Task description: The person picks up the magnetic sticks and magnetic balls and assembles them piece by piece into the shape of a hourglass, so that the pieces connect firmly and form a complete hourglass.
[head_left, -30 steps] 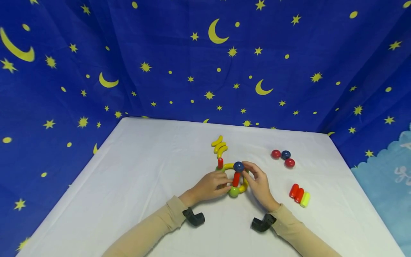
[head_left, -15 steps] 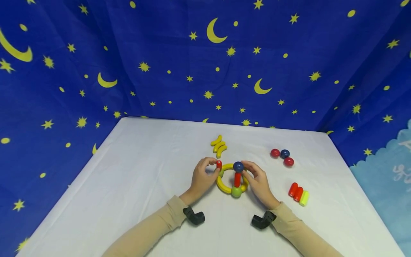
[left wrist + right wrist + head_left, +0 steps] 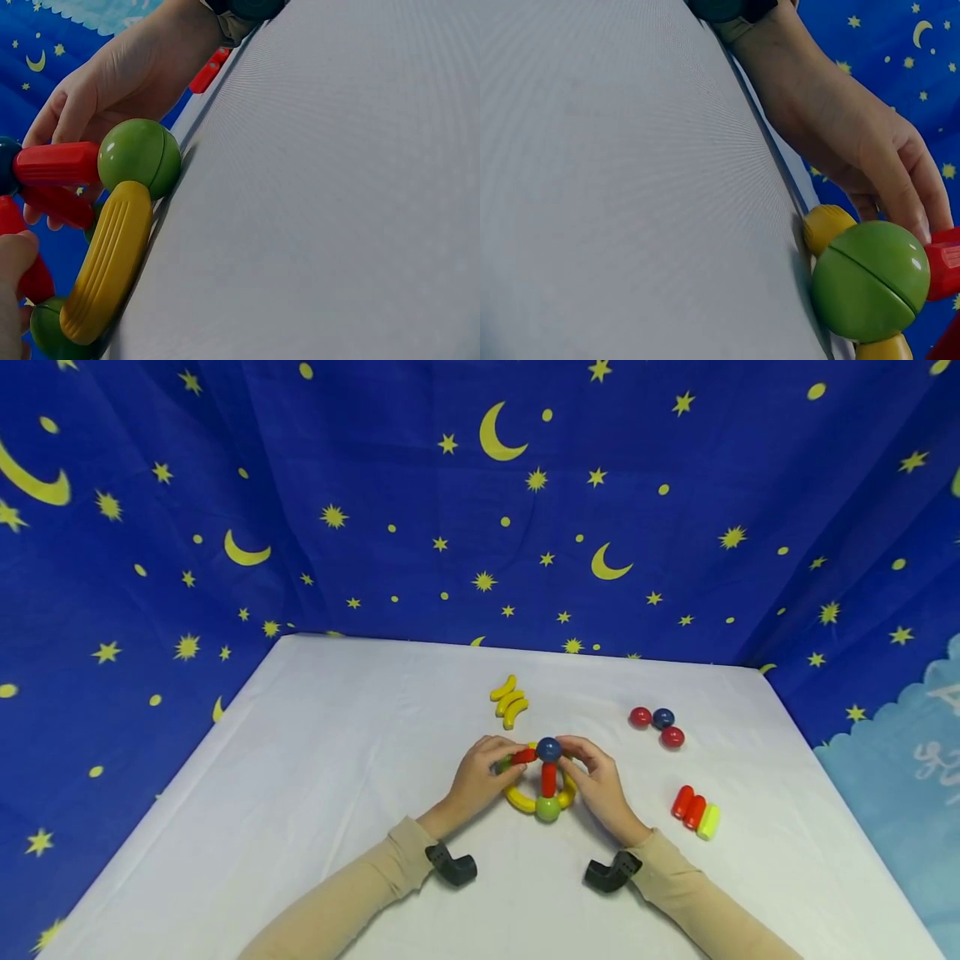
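Note:
A yellow ring of curved rods (image 3: 521, 802) and green balls (image 3: 547, 809) lies on the white table. An upright red rod (image 3: 549, 780) rises from the front green ball to a blue ball (image 3: 549, 749) on top. My left hand (image 3: 480, 777) pinches another red rod (image 3: 527, 755), which leans from the left green ball toward the blue ball; the left wrist view shows my thumb (image 3: 16, 255) on it. My right hand (image 3: 602, 785) holds the blue ball from the right with thumb and finger. In the left wrist view a further red rod (image 3: 58, 205) shows behind.
Several yellow curved rods (image 3: 510, 702) lie behind the ring. To the right are two red balls (image 3: 672, 737) and a blue one (image 3: 663, 718). Nearer are two red rods (image 3: 694, 812) and a yellow-green rod (image 3: 708, 822). A star-patterned blue cloth (image 3: 420, 485) hangs around the table.
My left hand has moved from the front of the ring to the red rod on the left ball. That rod has tilted from upright toward the blue ball. My right hand stays at the blue ball.

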Available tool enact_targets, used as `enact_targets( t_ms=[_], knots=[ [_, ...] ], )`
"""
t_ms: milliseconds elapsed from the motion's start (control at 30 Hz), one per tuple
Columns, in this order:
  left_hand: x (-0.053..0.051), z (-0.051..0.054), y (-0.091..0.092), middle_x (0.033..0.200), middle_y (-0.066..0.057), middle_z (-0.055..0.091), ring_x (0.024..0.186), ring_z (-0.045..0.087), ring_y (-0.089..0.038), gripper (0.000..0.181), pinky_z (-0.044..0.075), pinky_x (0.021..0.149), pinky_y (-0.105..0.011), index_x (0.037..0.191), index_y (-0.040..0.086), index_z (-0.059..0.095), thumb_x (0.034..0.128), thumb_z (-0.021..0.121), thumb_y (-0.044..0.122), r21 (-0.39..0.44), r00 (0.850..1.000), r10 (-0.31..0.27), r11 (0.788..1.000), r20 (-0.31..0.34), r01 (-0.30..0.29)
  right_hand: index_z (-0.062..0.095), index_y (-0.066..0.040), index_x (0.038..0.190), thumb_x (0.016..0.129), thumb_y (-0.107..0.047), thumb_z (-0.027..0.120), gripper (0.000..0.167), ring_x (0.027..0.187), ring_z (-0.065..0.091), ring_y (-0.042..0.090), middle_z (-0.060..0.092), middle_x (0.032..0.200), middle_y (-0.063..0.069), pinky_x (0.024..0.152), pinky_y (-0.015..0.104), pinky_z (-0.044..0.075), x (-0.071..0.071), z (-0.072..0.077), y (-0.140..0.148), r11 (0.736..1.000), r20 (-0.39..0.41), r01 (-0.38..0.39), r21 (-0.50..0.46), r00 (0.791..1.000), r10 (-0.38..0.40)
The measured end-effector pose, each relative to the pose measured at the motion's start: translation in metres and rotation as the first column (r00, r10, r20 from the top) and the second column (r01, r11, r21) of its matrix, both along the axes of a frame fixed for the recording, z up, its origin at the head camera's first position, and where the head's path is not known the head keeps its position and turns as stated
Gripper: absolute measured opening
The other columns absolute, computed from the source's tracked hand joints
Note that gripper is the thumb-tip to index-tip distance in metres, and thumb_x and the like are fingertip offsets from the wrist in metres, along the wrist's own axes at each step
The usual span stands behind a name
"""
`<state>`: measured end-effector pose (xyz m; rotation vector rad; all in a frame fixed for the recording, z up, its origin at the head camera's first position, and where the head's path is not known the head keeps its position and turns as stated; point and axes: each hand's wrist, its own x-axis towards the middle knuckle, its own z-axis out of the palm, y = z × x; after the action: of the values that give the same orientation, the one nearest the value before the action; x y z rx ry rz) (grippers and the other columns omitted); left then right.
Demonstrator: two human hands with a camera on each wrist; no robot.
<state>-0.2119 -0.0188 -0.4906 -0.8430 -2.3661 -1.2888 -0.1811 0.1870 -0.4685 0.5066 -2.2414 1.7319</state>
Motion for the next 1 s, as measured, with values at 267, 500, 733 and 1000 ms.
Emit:
enact_targets(
  t_ms=[267, 500, 733, 1000],
  knots=[
    [0.001, 0.002, -0.002, 0.102, -0.003, 0.067, 0.101, 0.058, -0.017, 0.028, 0.048, 0.088, -0.031, 0.111, 0.009, 0.070, 0.0854, 0.070, 0.020, -0.011, 0.999, 0.001, 1.000, 0.044, -0.001, 0.062, 0.005, 0.115, 0.090, -0.001, 0.060, 0.025, 0.099, 0.058, -0.008, 0.066, 0.112, 0.023, 0.094, 0.021, 0.046, 0.006, 0.014, -0.007, 0.998, 0.047, 0.005, 0.068, 0.999, -0.008],
    [0.002, 0.002, -0.002, 0.105, -0.004, 0.068, 0.102, 0.058, -0.019, 0.027, 0.048, 0.090, -0.034, 0.112, 0.008, 0.069, 0.0854, 0.068, 0.016, -0.009, 0.997, -0.004, 1.000, 0.083, 0.005, 0.061, 0.006, 0.115, 0.092, 0.000, 0.057, 0.024, 0.103, 0.058, -0.001, 0.065, 0.113, 0.023, 0.092, 0.017, 0.046, 0.009, 0.018, 0.000, 0.995, 0.036, 0.042, 0.089, 0.998, -0.046],
    [-0.001, 0.000, -0.003, 0.108, -0.005, 0.068, 0.105, 0.058, -0.021, 0.028, 0.047, 0.093, -0.038, 0.108, 0.008, 0.069, 0.0806, 0.065, 0.006, 0.002, 0.990, 0.038, 0.999, 0.134, -0.039, 0.064, 0.010, 0.106, 0.089, 0.005, 0.058, 0.019, 0.094, 0.058, -0.003, 0.067, 0.104, 0.024, 0.085, 0.012, 0.046, 0.020, 0.029, 0.023, 0.961, -0.006, 0.252, 0.111, 0.968, -0.253],
    [-0.004, -0.004, -0.002, 0.105, -0.006, 0.068, 0.098, 0.059, -0.018, 0.025, 0.047, 0.087, -0.031, 0.105, 0.007, 0.070, 0.0797, 0.067, 0.003, 0.071, 0.965, 0.042, 0.996, 0.260, -0.062, 0.067, 0.009, 0.097, 0.080, 0.013, 0.060, 0.019, 0.084, 0.052, -0.009, 0.066, 0.092, 0.021, 0.073, 0.007, 0.041, 0.044, 0.010, 0.083, 0.808, -0.186, 0.562, 0.179, 0.826, -0.533]
  ],
)
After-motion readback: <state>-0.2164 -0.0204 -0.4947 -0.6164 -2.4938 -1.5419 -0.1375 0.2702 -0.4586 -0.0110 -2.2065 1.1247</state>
